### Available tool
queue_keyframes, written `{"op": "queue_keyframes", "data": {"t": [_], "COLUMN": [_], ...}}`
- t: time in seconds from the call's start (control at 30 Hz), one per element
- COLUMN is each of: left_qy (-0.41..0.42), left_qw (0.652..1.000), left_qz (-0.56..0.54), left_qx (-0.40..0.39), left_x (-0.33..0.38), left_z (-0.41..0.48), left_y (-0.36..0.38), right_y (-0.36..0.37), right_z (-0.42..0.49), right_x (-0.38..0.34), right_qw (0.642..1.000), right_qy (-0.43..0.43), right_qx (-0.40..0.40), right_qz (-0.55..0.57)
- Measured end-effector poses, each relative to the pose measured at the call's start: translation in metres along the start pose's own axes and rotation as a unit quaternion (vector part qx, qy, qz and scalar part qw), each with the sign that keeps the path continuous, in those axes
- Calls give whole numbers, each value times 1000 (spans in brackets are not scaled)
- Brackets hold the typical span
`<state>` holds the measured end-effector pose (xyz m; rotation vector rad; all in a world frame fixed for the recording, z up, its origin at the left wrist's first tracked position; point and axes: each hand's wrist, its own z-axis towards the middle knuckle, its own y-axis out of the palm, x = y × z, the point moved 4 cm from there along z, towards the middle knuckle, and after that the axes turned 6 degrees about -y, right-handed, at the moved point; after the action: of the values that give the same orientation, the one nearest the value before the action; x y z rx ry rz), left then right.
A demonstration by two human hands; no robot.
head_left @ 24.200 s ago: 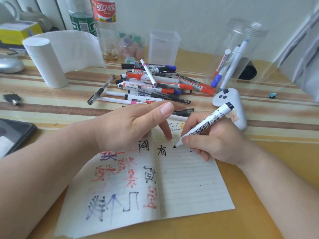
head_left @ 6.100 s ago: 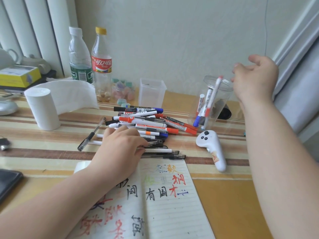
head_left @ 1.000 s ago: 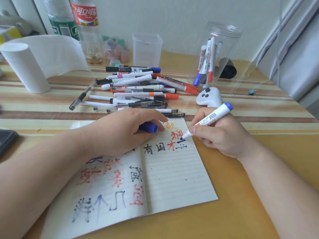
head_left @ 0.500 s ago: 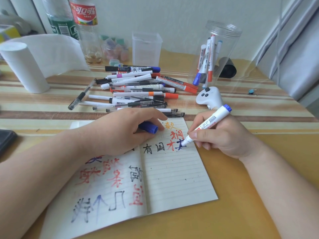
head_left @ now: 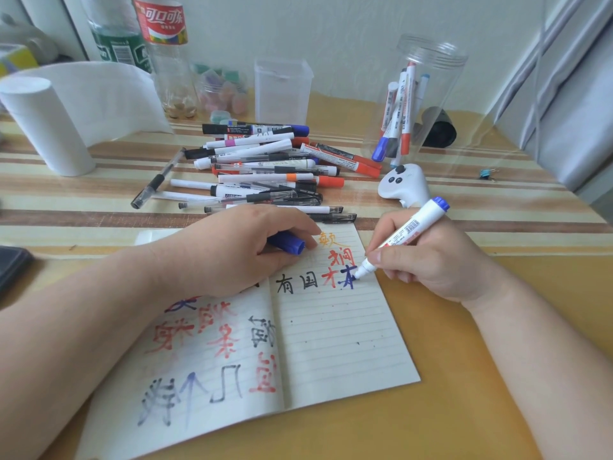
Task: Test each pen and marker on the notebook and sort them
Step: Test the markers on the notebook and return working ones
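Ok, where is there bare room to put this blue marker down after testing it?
Bare desk lies right of the notebook, up to your right forearm. The striped mat between the white controller and the blue clip is also free. Behind the notebook it's crowded: the pen pile reaches almost to the clear jar.
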<state>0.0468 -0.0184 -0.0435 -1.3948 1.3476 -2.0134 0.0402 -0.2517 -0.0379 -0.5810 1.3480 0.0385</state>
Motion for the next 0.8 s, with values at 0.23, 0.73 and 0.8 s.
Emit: {"op": "queue_keyframes", "data": {"t": [0.23,0.73,0.8], "left_qy": [3,6,8], "left_qw": [1000,999,999], "left_qz": [5,35,36], "left_qx": [2,-1,2], "left_x": [0,-3,-3], "left_z": [0,1,0], "left_y": [0,0,1], "right_y": [1,0,0], "right_z": [2,2,2], "right_x": [0,1,1], "right_qw": [999,1000,1000], "right_qy": [7,11,3], "right_qx": [26,-5,-12], "right_qz": [-37,-22,-20]}}
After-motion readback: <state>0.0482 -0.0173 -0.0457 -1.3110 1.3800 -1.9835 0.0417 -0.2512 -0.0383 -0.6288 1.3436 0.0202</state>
